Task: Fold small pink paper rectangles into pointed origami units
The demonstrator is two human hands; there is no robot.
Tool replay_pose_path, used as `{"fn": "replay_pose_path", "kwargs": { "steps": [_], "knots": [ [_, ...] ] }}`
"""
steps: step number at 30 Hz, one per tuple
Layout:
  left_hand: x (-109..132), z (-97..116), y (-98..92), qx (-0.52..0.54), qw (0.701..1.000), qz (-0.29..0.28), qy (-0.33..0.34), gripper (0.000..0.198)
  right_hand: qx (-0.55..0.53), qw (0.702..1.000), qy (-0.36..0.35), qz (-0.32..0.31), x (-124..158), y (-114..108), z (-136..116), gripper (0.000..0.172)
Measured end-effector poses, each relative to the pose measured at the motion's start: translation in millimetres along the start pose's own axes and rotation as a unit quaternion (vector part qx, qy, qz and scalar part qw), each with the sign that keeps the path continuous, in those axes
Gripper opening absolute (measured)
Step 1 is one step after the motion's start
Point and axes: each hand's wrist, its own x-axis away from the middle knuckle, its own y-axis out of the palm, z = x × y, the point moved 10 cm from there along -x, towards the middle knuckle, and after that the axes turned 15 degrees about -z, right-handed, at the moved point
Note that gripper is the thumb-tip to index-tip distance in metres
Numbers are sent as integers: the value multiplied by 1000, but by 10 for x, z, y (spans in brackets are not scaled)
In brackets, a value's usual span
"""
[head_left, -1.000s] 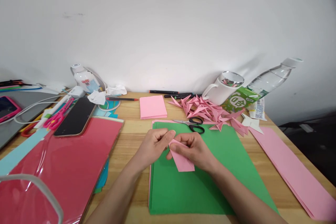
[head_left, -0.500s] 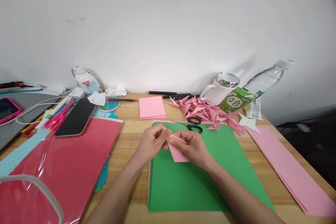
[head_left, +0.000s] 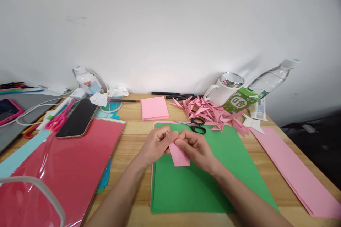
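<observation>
A small folded piece of pink paper (head_left: 180,156) is held between both my hands, over the green paper sheets (head_left: 213,184). My left hand (head_left: 157,145) pinches its upper left edge between thumb and fingers. With thumb against curled fingers, my right hand (head_left: 195,147) grips its upper right side. The fingers hide the paper's top part. Just beyond my hands lie black-handled scissors (head_left: 196,125), partly spread. Behind them is a pile of folded pink paper pieces (head_left: 205,110), and a stack of pink paper squares (head_left: 155,108) sits to its left.
A white mug (head_left: 223,89), a green box (head_left: 241,99) and a tilted water bottle (head_left: 271,78) stand back right. Pink strips (head_left: 295,173) lie right. Left are a red plastic-covered pack (head_left: 66,173), a phone (head_left: 77,118), pink scissors (head_left: 60,116) and a white bottle (head_left: 87,81).
My right hand has shifted its hold slightly on the pink paper, and the fingertips of both hands are closer together at its top. The paper has turned a little and moved slightly left.
</observation>
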Motion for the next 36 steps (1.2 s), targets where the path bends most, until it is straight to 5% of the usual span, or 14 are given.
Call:
{"fn": "replay_pose_path", "kwargs": {
  "steps": [13, 21, 28, 36],
  "knots": [
    [62, -61, -269, 23, 996, 90, 8, 41, -83, 994, 23, 71, -10, -157, 99, 45],
    [116, -105, -473, 14, 984, 179, -8, 41, -102, 994, 16, 36, -67, -100, 84, 34],
    [-8, -131, -132, 41, 998, 32, -47, 38, -7, 983, -24, 179, 58, -374, 26, 29],
    [7, -182, -142, 48, 996, 37, -64, 32, -4, 983, -33, 181, 78, -375, 30, 23]
  ]
}}
